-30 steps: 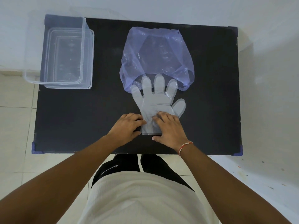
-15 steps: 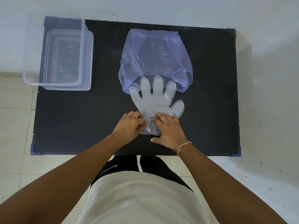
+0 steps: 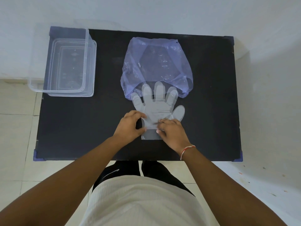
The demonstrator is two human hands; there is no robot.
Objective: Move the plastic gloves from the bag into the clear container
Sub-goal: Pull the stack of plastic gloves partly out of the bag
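Note:
A flat stack of clear plastic gloves [image 3: 158, 106] lies on the black table [image 3: 91, 124], fingertips tucked just inside the mouth of a crumpled purple bag [image 3: 154, 62]. My left hand [image 3: 130, 127] pinches the left side of the gloves' cuff. My right hand [image 3: 172, 132] pinches the cuff's right side, and a thin top layer is lifted and wrinkled between the two hands. The clear container [image 3: 63, 62] stands at the table's far left corner; nothing shows inside it.
White wall runs behind the table and to its right. Tiled floor shows on the left and below the near edge. My legs and white shirt fill the bottom of the view.
Both hands have curled tighter on the cuff, and the top glove layer has lifted and wrinkled between them. The bag and container have not moved.

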